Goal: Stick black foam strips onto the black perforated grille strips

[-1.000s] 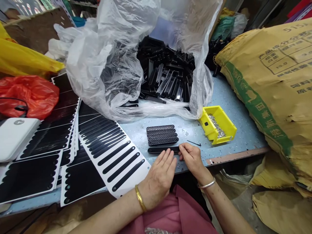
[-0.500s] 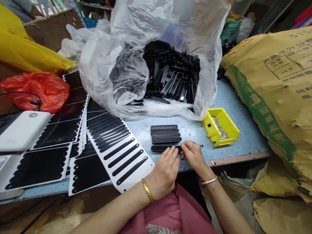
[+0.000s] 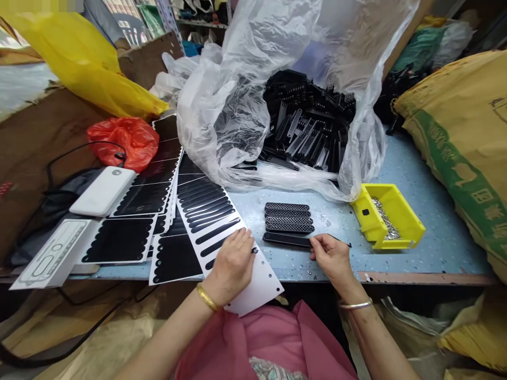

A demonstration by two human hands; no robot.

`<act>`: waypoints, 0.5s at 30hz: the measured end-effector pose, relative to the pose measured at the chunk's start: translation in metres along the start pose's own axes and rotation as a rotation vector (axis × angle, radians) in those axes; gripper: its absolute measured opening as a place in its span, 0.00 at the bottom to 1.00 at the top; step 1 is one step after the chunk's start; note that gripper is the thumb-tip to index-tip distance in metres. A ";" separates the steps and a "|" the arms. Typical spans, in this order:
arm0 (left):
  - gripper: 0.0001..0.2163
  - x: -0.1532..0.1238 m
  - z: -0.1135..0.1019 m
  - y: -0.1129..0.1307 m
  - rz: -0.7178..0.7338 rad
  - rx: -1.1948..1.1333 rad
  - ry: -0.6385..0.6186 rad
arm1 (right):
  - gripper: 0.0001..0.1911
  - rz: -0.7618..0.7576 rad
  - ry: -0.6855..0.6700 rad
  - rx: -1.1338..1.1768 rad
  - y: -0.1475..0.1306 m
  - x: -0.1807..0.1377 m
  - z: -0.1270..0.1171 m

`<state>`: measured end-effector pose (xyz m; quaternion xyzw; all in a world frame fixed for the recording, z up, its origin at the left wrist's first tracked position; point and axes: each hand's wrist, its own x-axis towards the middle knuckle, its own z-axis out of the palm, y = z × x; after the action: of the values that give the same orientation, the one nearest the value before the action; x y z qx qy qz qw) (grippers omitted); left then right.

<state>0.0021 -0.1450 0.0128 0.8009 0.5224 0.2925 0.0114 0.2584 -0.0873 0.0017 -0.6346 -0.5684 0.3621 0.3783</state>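
My left hand [image 3: 233,261] is over the lower part of a white sheet [image 3: 257,285] bearing black adhesive strips [image 3: 217,229]. Its fingers are close together, closed around the rounded end of one black strip [image 3: 254,250]; the rest of that strip is hidden beneath the hand. With thumb and fingertips, my right hand [image 3: 330,256] grips a flat black plastic bar [image 3: 285,240] that lies on the table, its thin tip sticking out past the hand. Just behind the bar, several black bars with a lattice surface [image 3: 289,217] lie side by side.
A clear plastic bag [image 3: 222,132] full of black bars [image 3: 309,132] stands at the back. On the right are a yellow bin [image 3: 390,216] of small metal pieces and a large yellow sack [image 3: 455,137]. More black sheets [image 3: 119,240], a white power bank [image 3: 103,191] and a red bag [image 3: 122,142] sit left.
My left hand has moved left, off the bar and onto the strip sheet. My right hand still grips the bar. The view has shifted left, and the sheet's lower end has swung rightward.
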 end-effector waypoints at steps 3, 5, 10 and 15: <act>0.12 -0.004 -0.010 -0.012 -0.130 -0.025 0.105 | 0.18 0.062 0.000 0.065 -0.004 0.001 0.000; 0.11 -0.001 -0.007 -0.012 -0.208 -0.094 0.106 | 0.19 0.078 -0.003 0.092 -0.006 0.001 0.000; 0.14 0.020 0.016 -0.006 -0.286 -0.235 -0.022 | 0.19 -0.052 -0.014 0.000 -0.008 -0.002 -0.008; 0.11 0.033 0.027 -0.007 -0.285 -0.325 -0.089 | 0.17 -0.431 0.186 -0.470 0.009 0.013 -0.048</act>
<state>0.0182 -0.1061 0.0029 0.7188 0.5752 0.3327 0.2044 0.3062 -0.0785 0.0147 -0.6000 -0.7207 0.0731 0.3395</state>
